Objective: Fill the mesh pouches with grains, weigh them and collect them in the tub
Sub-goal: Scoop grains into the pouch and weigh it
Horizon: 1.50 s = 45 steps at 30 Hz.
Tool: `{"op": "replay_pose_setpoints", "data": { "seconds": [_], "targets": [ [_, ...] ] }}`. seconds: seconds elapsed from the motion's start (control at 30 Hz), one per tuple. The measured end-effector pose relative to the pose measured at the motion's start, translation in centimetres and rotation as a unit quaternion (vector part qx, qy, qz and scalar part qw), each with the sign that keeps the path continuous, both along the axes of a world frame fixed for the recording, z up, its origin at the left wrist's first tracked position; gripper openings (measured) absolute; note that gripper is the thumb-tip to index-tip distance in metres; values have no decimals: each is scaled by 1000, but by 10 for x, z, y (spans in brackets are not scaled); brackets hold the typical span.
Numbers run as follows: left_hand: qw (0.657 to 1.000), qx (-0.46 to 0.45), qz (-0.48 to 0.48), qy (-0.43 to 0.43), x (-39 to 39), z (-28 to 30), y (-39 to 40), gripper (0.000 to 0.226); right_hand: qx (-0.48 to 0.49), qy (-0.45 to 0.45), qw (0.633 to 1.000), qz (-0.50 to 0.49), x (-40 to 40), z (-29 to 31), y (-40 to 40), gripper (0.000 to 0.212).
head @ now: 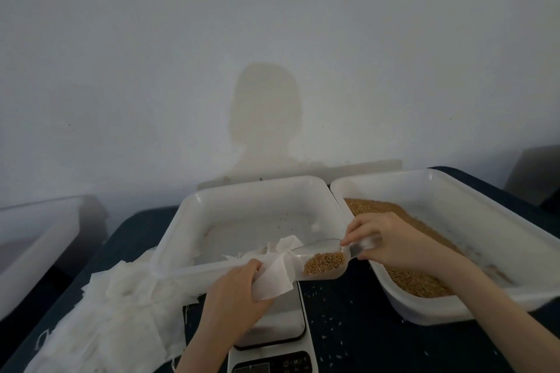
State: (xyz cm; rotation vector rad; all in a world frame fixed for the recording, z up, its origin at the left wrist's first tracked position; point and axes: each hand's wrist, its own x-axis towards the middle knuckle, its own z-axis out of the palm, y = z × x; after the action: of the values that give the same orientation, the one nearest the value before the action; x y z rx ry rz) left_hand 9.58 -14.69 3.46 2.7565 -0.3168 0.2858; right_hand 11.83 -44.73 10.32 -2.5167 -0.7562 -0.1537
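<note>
My left hand (235, 297) grips a white mesh pouch (274, 277) just above the scale (274, 339). My right hand (391, 241) holds the handle of a clear plastic scoop (324, 260) that carries a small heap of brown grains. The scoop's front end points at the pouch's opening. An empty white tub (242, 200) stands behind the pouch. To the right, a second white tub (472, 209) holds a bed of brown grains (415, 278).
A pile of flat white mesh pouches (115, 321) lies on the dark table at the left. Another white tub (36, 239) stands at the far left. Loose grains dot the table (348, 327) near the scale. A pale wall rises behind.
</note>
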Motion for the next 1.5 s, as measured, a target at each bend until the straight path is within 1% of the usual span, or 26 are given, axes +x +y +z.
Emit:
{"op": "replay_pose_setpoints", "data": {
  "seconds": [0.1,0.37,0.53,0.7,0.77,0.9,1.0,1.07,1.13,1.23,1.37,1.5],
  "targets": [
    [1000,9,-20,3,1,3,-5,40,-15,12,1000,-5,2,1,6,27],
    [998,-12,-62,-5,7,4,-16,60,-20,30,999,-3,12,-4,18,28],
    [993,-21,-105,42,8,6,-14,67,-32,38,999,-10,16,-6,19,26],
    [983,-83,-119,112,10,7,-6,77,-34,43,998,-13,13,-2,17,24],
    [978,-111,-126,126,11,8,-4,78,-44,43,998,-17,12,-1,17,25],
    [970,-174,-124,120,12,10,-3,70,-40,45,998,-20,13,-2,17,28],
    [971,-186,-103,110,13,6,-5,72,-34,52,998,-10,14,0,20,35],
    [978,-165,-82,96,12,3,-10,75,-65,31,997,-4,16,3,23,36],
    [987,-137,-53,70,13,0,-17,79,-96,-10,995,4,17,10,27,36],
    [990,-139,-17,33,16,-5,-24,81,-115,-69,991,22,18,24,34,37],
    [992,-126,17,5,14,-14,-37,83,-185,-172,967,35,20,43,48,42],
    [988,-139,45,-45,9,-24,-47,89,-242,-216,945,45,18,55,64,43]
  ]
}}
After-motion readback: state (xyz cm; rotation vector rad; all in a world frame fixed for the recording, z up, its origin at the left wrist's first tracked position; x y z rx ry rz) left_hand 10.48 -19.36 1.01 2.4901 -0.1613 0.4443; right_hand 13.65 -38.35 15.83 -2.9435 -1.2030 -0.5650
